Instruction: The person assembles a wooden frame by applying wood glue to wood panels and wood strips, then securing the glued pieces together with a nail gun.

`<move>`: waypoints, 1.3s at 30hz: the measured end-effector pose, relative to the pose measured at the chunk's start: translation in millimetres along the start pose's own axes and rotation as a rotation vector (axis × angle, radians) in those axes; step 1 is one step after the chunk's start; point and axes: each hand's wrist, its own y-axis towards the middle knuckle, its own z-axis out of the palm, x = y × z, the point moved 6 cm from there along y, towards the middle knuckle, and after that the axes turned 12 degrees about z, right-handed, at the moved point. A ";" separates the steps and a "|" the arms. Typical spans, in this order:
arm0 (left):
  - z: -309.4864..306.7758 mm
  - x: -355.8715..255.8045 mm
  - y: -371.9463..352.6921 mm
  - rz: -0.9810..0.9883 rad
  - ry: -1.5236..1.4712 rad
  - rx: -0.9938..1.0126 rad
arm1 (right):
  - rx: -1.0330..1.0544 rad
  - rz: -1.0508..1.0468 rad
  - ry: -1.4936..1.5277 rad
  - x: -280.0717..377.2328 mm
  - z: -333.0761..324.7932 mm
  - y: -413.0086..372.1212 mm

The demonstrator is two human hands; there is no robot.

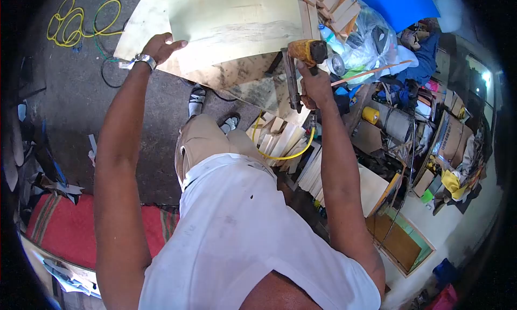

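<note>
My right hand (318,87) is wrapped round the handle of a pneumatic nail gun (292,79), whose worn body has orange-yellow covering. The tool is beside the right edge of a thin pale plywood sheet (237,33). At that sheet's left edge is my left hand (159,48), palm down, with fingers stretched out and apart; the fingertips reach the edge, and it grips nothing that I can see. Beneath the sheet lies a larger wooden panel (141,27), stained dark in places near its front edge.
A yellow air hose (293,157) curves below the nail gun, near stacked wood strips (280,139). More wood pieces (342,8), a clear plastic bag (371,33) and a blue sheet (398,6) crowd the upper right. A coiled yellow cord (67,27) lies on the floor.
</note>
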 end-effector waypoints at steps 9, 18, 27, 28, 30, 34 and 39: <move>32.9 94.6 58.5 0.057 0.408 0.081 | -0.082 -0.207 0.052 -44.1 -3.4 -18.1; -8.0 -36.2 -15.1 -0.214 0.322 -0.224 | -0.242 -0.118 -0.169 -266.9 41.4 16.1; 41.3 -85.1 -26.2 -0.126 0.621 -0.346 | -0.350 0.245 -0.342 -317.8 6.7 78.7; 45.7 -92.5 -25.2 -0.133 0.617 -0.321 | -0.361 0.223 -0.331 -330.1 15.3 94.5; 49.8 -99.5 -24.1 -0.176 0.640 -0.289 | -0.390 0.136 -0.317 -349.4 32.5 111.5; 57.4 -106.6 -12.4 -0.281 0.667 -0.307 | -0.346 0.073 -0.211 -372.4 50.5 122.9; 63.2 -105.8 -14.4 -0.359 0.569 -0.269 | -0.254 0.000 -0.174 -377.3 42.1 129.6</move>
